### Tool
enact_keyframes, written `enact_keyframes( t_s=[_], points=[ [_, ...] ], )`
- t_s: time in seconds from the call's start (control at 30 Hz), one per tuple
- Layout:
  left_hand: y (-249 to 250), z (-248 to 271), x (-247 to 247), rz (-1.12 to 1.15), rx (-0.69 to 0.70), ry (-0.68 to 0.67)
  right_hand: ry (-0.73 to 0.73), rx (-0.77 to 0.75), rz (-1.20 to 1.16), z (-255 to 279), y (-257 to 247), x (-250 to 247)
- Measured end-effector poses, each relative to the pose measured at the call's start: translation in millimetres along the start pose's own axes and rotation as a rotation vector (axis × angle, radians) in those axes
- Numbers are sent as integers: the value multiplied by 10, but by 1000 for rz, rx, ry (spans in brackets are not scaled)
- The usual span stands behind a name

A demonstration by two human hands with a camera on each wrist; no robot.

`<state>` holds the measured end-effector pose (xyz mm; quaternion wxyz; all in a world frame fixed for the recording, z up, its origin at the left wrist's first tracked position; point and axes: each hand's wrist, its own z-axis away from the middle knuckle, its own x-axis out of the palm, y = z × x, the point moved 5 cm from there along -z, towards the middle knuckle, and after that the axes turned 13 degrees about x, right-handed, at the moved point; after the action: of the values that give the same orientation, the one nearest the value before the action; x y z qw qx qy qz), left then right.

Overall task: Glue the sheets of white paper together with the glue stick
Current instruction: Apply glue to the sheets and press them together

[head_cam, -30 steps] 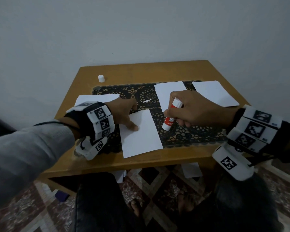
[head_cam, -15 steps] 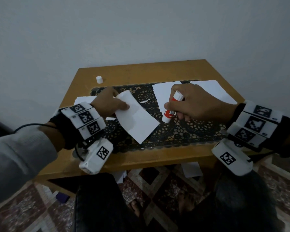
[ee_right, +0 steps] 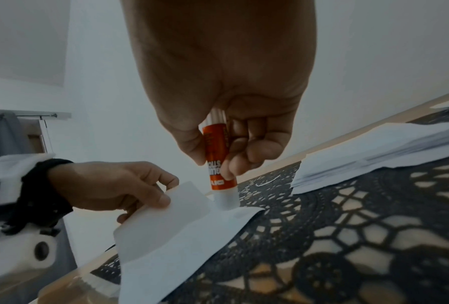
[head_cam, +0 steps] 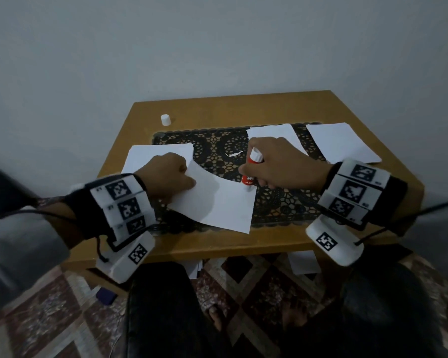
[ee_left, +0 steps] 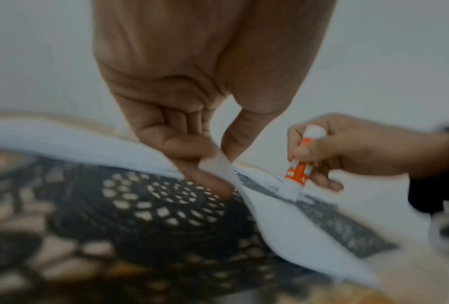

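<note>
A white paper sheet [head_cam: 223,202] lies across the black lace mat [head_cam: 282,202], its left end lifted. My left hand [head_cam: 171,177] pinches that raised end between thumb and fingers [ee_left: 192,158]. My right hand [head_cam: 277,164] grips the red and white glue stick [head_cam: 251,169] upright, tip down on the sheet's far right corner [ee_right: 226,203]. In the right wrist view the sheet [ee_right: 171,236] curls up toward the left hand [ee_right: 119,185]. More white sheets lie at the left [head_cam: 153,156], behind the right hand [head_cam: 272,131] and at the far right [head_cam: 342,143].
The glue stick's white cap [head_cam: 165,119] stands on the wooden table [head_cam: 230,109] at the back left. A small paper scrap [head_cam: 233,153] lies on the mat. Loose sheets [head_cam: 303,262] lie on the patterned floor under the table's front edge.
My left hand picked up the sheet, swung it over the mat and brought it rightward. The glue stick's tip now touches the sheet's corner; earlier it stood on the mat beside it.
</note>
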<state>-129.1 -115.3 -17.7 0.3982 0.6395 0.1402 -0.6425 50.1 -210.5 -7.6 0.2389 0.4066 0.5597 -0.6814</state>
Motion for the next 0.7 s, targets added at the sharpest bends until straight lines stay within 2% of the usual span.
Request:
enact_keyframes(
  t_s=[0.1,0.2,0.37,0.43,0.5,0.53,0.6,0.7],
  points=[
    [-31,-15,-52,314,-52,112,52,-8,-25,-24,2,-91],
    [-14,17,4,421,-94,72,101,3,-75,-46,8,-223],
    [-11,52,98,312,-147,-60,118,32,-36,-116,49,-239],
    [-8,77,71,60,-145,-80,78,47,-43,-165,74,-166],
    [33,79,11,-335,-73,-39,54,53,-32,-212,96,-101],
    [91,77,-10,-438,-14,2,54,53,-19,-232,102,-82],
    [257,61,1,-432,177,54,61,49,-12,-275,109,-61],
    [492,-4,118,-311,445,-44,88,24,36,-336,75,-45]
  ],
)
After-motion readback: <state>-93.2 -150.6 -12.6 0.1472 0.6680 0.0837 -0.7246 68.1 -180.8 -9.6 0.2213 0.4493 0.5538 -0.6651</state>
